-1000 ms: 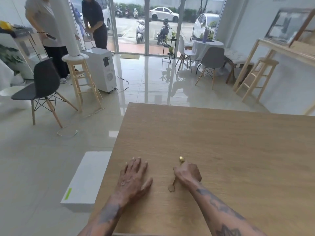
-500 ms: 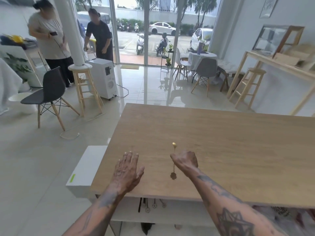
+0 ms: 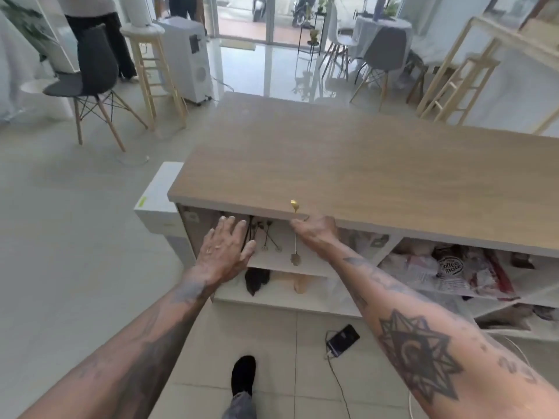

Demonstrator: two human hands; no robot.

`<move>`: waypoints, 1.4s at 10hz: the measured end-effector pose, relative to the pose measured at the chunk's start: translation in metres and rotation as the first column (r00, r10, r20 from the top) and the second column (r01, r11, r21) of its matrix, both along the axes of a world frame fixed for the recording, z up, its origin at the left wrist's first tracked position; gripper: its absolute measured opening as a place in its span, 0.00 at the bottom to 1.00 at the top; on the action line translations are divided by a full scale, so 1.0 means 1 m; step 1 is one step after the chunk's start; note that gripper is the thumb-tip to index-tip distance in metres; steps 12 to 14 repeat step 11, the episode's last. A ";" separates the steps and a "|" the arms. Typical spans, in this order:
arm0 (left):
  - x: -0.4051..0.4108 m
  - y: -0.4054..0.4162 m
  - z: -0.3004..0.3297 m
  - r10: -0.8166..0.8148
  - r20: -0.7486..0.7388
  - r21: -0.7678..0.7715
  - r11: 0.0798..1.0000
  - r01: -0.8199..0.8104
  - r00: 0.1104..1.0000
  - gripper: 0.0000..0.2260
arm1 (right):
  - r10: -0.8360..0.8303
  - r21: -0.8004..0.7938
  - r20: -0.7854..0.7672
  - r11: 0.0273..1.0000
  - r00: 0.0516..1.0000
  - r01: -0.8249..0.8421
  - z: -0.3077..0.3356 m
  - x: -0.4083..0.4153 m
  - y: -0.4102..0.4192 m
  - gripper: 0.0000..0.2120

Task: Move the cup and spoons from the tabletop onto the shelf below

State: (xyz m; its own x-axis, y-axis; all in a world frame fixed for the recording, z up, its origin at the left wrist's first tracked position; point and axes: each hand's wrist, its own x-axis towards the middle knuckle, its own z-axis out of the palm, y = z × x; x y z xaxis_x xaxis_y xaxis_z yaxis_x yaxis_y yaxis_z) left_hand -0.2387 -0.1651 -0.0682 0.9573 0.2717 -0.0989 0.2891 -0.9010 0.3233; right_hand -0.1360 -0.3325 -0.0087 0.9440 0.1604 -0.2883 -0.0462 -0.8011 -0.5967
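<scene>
- Wooden tabletop [image 3: 378, 167] looks bare
- Right hand [image 3: 316, 231] pinches thin gold long-handled spoon [image 3: 295, 237] over white shelf [image 3: 305, 263]
- Left hand [image 3: 225, 247] open, beside several spoons already placed; cup unseen

Glossy tiled floor [image 3: 75, 213], chairs [image 3: 87, 74], glass doors [image 3: 242, 16].

Counter [image 3: 378, 173]: matt wood-grain top with a pale edge band. Shelf [image 3: 305, 264] below: smooth white laminate. Spoon [image 3: 295, 234]: thin polished metal, gold-toned bowl, pinched in the right hand [image 3: 317, 231]. Floor [image 3: 75, 237]: glossy pale tiles that mirror the doorway. Packets [image 3: 447, 267] on the shelf: crinkled shiny plastic. Chair [image 3: 90, 71]: matt grey shell, wooden legs. Phone [image 3: 343, 340]: glossy black.
</scene>
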 end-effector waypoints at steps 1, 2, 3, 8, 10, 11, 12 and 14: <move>-0.023 0.002 -0.035 0.013 -0.071 -0.002 1.000 -0.013 0.997 0.28 | 0.030 -0.027 -0.055 0.999 0.998 -0.031 -0.044 -0.016 0.007 0.14; -0.031 0.012 -0.070 0.012 -0.106 0.020 1.000 -0.010 0.994 0.27 | 0.023 -0.050 -0.107 0.998 0.994 -0.028 -0.095 -0.020 0.015 0.13; -0.019 0.026 -0.105 -0.015 -0.118 0.052 0.998 0.021 0.993 0.25 | -0.001 -0.075 -0.168 0.997 0.986 -0.011 -0.148 -0.006 0.023 0.14; 0.150 0.078 -0.307 -0.255 -0.181 0.084 0.958 0.273 0.950 0.27 | -0.014 -0.178 -0.194 0.984 0.981 -0.022 -0.370 0.171 0.117 0.11; 0.177 0.091 -0.320 -0.281 -0.188 0.110 0.946 0.305 0.941 0.26 | -0.041 -0.182 -0.136 0.983 0.990 0.015 -0.393 0.204 0.137 0.12; 0.171 0.091 -0.317 -0.258 -0.183 0.116 0.952 0.282 0.949 0.26 | -0.094 -0.162 -0.112 0.984 0.989 0.075 -0.388 0.202 0.128 0.11; 0.171 0.091 -0.317 -0.258 -0.183 0.116 0.952 0.282 0.949 0.26 | -0.094 -0.162 -0.112 0.984 0.989 0.075 -0.388 0.202 0.128 0.11; 0.171 0.091 -0.317 -0.258 -0.183 0.116 0.952 0.282 0.949 0.26 | -0.094 -0.162 -0.112 0.984 0.989 0.075 -0.388 0.202 0.128 0.11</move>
